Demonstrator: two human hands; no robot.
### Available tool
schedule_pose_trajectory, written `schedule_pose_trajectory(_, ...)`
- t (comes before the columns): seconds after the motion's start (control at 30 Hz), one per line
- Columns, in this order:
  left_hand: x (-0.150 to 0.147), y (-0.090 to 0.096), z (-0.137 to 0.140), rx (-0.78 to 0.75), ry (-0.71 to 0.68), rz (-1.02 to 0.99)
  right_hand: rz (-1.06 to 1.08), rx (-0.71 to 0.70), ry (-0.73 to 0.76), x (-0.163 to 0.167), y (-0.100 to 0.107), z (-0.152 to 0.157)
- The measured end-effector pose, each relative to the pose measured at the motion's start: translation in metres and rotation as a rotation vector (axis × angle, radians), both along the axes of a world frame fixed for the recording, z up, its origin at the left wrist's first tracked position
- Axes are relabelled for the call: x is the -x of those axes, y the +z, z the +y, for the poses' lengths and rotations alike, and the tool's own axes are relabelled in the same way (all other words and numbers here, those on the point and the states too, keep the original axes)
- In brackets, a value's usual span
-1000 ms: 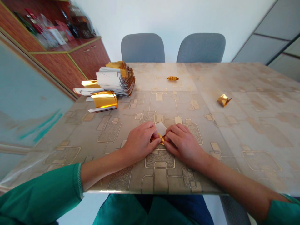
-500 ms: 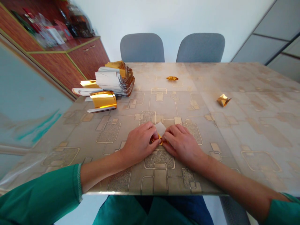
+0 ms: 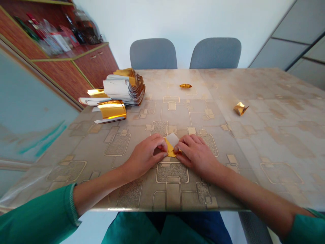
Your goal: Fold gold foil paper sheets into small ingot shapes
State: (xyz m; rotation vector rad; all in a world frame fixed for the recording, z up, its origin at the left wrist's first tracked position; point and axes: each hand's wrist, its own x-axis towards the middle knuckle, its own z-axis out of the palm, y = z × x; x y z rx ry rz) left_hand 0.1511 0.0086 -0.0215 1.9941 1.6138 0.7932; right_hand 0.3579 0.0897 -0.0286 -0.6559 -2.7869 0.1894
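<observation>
Between my two hands, near the front edge of the table, lies a partly folded sheet of gold foil paper (image 3: 170, 148), with a white corner pointing away from me. My left hand (image 3: 149, 152) pinches its left edge between thumb and fingers. On the other side, my right hand (image 3: 196, 154) is closed on the paper's right part, and its fingers hide that portion. Farther off on the table sit a folded gold paper piece (image 3: 240, 108) at the right and a narrow gold folded piece (image 3: 186, 86) near the back.
A thick stack of gold-and-white paper (image 3: 124, 86) stands at the back left, with a curled gold sheet (image 3: 112, 109) before it. Two grey chairs (image 3: 153, 54) face me across the patterned table (image 3: 279, 142). A wooden cabinet (image 3: 95, 64) holds bottles and bags.
My left hand has shifted slightly left along the paper, so more of its gold surface shows. The right hand has stayed almost in place.
</observation>
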Motion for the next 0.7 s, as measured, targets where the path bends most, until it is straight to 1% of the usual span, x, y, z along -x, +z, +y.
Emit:
schedule_pose_trajectory(0.07, -0.001, 0.001, -0.002, -0.094, -0.041, 0.106, 0.014, 0.01, 0.003, 0.0, 0.0, 0.001)
schedule_pose_trajectory(0.2, -0.009, 0.002, -0.008, -0.415, -0.193, 0.484, 0.022, -0.005, 0.005, 0.0, 0.001, 0.0)
schedule_pose_trajectory(0.27, -0.012, 0.002, -0.012, -0.511, -0.261, 0.613, 0.026, 0.0, 0.005, 0.001, 0.001, 0.0)
schedule_pose_trajectory(0.37, -0.015, 0.0, -0.017, -0.533, -0.269, 0.687, 0.023, 0.023, 0.009, 0.003, 0.0, 0.0)
schedule_pose_trajectory(0.5, -0.015, -0.002, -0.022, -0.49, -0.258, 0.71, 0.034, 0.051, 0.021, 0.0, 0.002, 0.002)
schedule_pose_trajectory(0.63, -0.014, -0.003, -0.026, -0.432, -0.269, 0.694, 0.057, 0.179, 0.139, -0.01, 0.012, 0.007)
schedule_pose_trajectory(0.7, -0.014, -0.003, -0.028, -0.418, -0.271, 0.686, 0.04, 0.198, 0.213, -0.015, 0.018, 0.009)
